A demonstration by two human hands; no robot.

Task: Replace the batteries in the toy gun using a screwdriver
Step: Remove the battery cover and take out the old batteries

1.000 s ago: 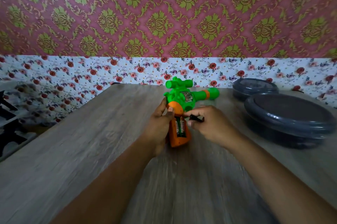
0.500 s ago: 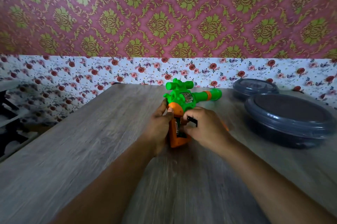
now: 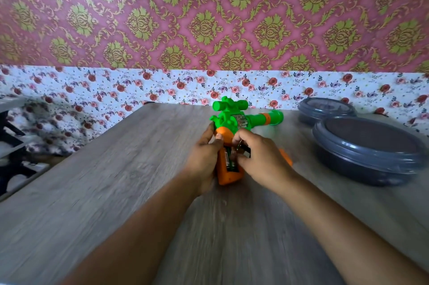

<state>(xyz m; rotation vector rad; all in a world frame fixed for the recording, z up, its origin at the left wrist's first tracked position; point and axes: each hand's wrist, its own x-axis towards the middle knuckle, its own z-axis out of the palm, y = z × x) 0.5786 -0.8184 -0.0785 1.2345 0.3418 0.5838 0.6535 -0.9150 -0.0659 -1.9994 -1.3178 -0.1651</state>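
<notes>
A green toy gun (image 3: pixel 232 119) with an orange grip (image 3: pixel 228 176) lies on the wooden table (image 3: pixel 116 180), its barrel pointing right. The battery compartment (image 3: pixel 230 159) in the grip is uncovered, and green batteries show inside. My left hand (image 3: pixel 204 157) clasps the grip from the left, thumb on its orange top. My right hand (image 3: pixel 262 159) pinches a small black object (image 3: pixel 244 148) at the compartment's right edge; I cannot tell what it is. An orange piece (image 3: pixel 286 156) peeks out on the table behind my right hand.
Two dark lidded round containers stand at the right, a large one (image 3: pixel 366 145) and a smaller one (image 3: pixel 325 108) behind it. The table's far edge meets a flowered wall. A dark rack (image 3: pixel 11 145) stands off the table's left edge.
My right hand has moved left with the small black object, from beside the grip onto the open compartment. My left hand and the gun have stayed put.
</notes>
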